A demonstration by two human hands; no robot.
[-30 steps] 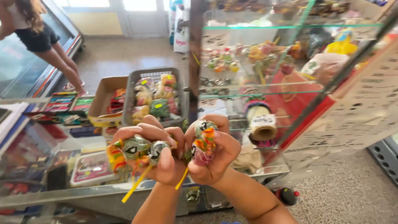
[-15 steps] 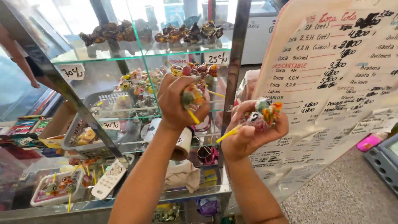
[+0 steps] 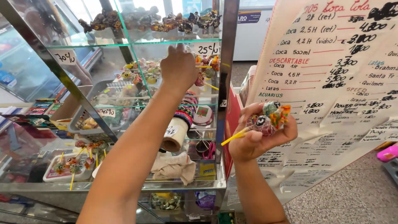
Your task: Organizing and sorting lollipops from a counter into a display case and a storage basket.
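While right hand (image 3: 259, 139) grips | lollipops (image 3: 268, 118): eyeball-wrapped, yellow-sticked

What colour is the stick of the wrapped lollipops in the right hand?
Yellow: the thin lollipop stick points out left of the right hand, clearest in the head view.

From my remote view I see two bare forearms, no sleeves in frame on either side. Left hand (image 3: 179, 68): seen from the back, no ring, no watch, no wristband, no glove. Right hand (image 3: 258, 139): also bare, nothing on wrist, no rings that I can make out. Both arms slim, smooth, no tattoos or marks visible. Nails too small/blurred to tell re polish. Upper arms, shoulders, clothing are out of frame, so can't say what's worn above the elbows.
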